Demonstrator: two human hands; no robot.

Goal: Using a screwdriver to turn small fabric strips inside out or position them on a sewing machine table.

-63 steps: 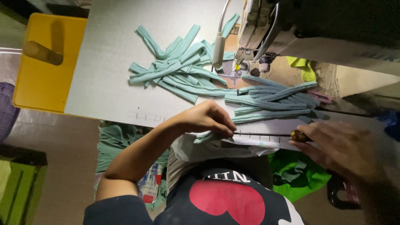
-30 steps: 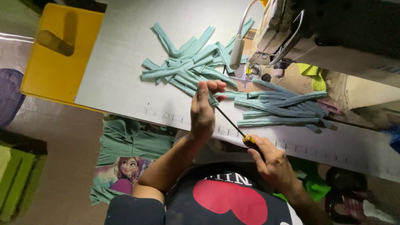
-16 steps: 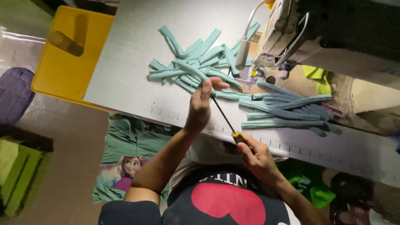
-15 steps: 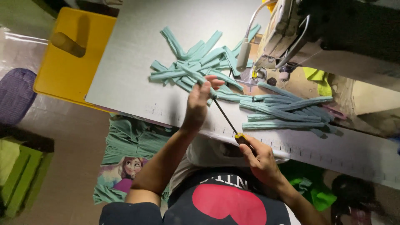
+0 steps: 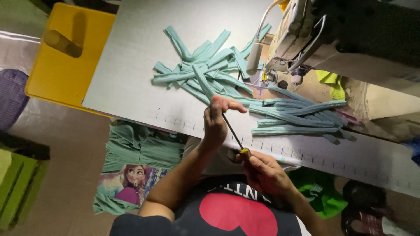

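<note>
My left hand (image 5: 217, 119) pinches one end of a teal fabric strip (image 5: 202, 83) at the tip of a thin dark metal rod (image 5: 232, 131). My right hand (image 5: 264, 172) grips the rod's yellow-ringed handle end close to my chest. The rod slants from my right hand up to my left fingers, above the table's front edge. Several more teal strips (image 5: 205, 65) lie heaped on the grey table (image 5: 131, 65), and another heap of teal strips (image 5: 299, 118) lies to the right, in front of the sewing machine (image 5: 332, 35).
A yellow stool (image 5: 65, 57) stands left of the table. Green cloth and a printed garment (image 5: 131, 175) lie on the floor under the table edge. Bright green cloth (image 5: 321, 192) sits at my right. A ruler scale runs along the table's front edge (image 5: 306, 153).
My left hand has lifted the strip's end slightly higher along the rod's tip, and my right hand has drawn the handle closer to my body. Earlier the rod lay flat at the table edge.
</note>
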